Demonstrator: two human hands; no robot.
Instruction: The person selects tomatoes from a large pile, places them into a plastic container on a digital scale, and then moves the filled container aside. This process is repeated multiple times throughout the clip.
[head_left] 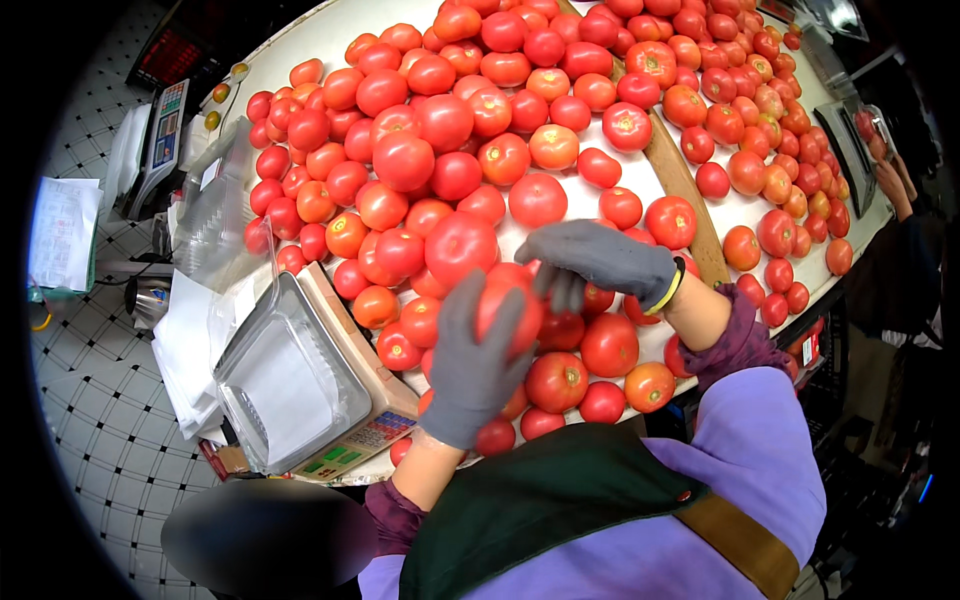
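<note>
My left hand [470, 365], in a grey glove, has its fingers wrapped around a red tomato [512, 312] above the near part of the pile. Just to the right, my right hand [600, 262], gloved alike, hovers over the tomatoes with its fingers apart and bent downward. Its fingertips come close to the held tomato, and I see nothing in its grasp. A large tomato [461, 246] lies just beyond my left hand. Below my right hand rest more tomatoes, among them a ripe red one [609, 345] and one with its stem end up [556, 382].
A scale [375, 432] bearing a clear plastic tray [290, 370] stands at the left. Beside it are white papers [185, 345] and stacked clear containers [215, 185]. A wooden strip [690, 200] divides the tomatoes. Another person's hand [893, 185] is at the far right, near a second scale [848, 150].
</note>
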